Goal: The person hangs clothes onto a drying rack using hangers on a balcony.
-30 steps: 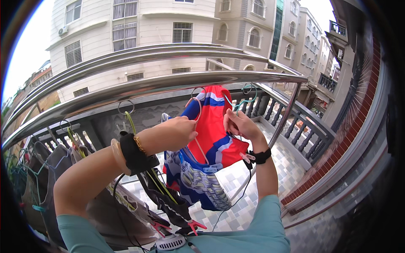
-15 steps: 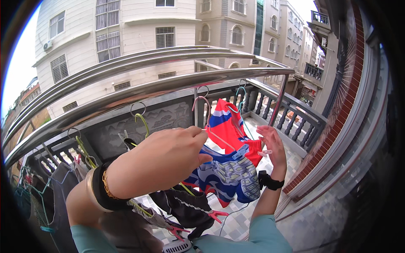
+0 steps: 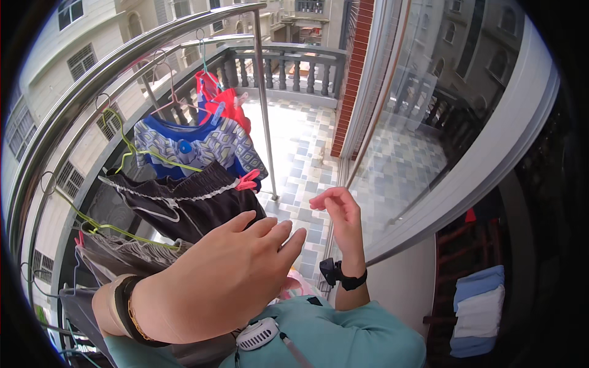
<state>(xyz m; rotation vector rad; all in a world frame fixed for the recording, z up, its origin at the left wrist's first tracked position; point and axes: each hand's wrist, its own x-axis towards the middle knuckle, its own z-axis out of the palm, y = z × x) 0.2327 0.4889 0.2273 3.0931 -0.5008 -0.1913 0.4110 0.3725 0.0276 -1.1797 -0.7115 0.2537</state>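
Observation:
My left hand (image 3: 224,270) is in front of my chest, back upward, fingers spread and loosely bent, with nothing visible in it. To its right my right hand (image 3: 343,218) is raised, fingers loosely curved and open, no object showing in it. Nearest beyond my left hand hang dark drawstring shorts (image 3: 202,205) on a yellow-green hanger (image 3: 132,147), with a pink clothespin (image 3: 248,180) at the waistband. Behind them hangs a blue and grey patterned shirt (image 3: 199,144) with a blue clothespin (image 3: 218,115). A pink fabric piece (image 3: 300,286) shows partly beyond my left fingers.
A metal drying rail (image 3: 147,46) runs along the left, with a red garment (image 3: 233,109) and grey clothes (image 3: 113,254) on hangers. A balustrade (image 3: 285,70) closes the far end. On the right are a sliding glass door (image 3: 423,116) and folded blue and white cloths (image 3: 478,310).
My view has turned right and down, toward the glass door. Both hands have come away from the blue patterned shirt, which now hangs on the rail clear of them.

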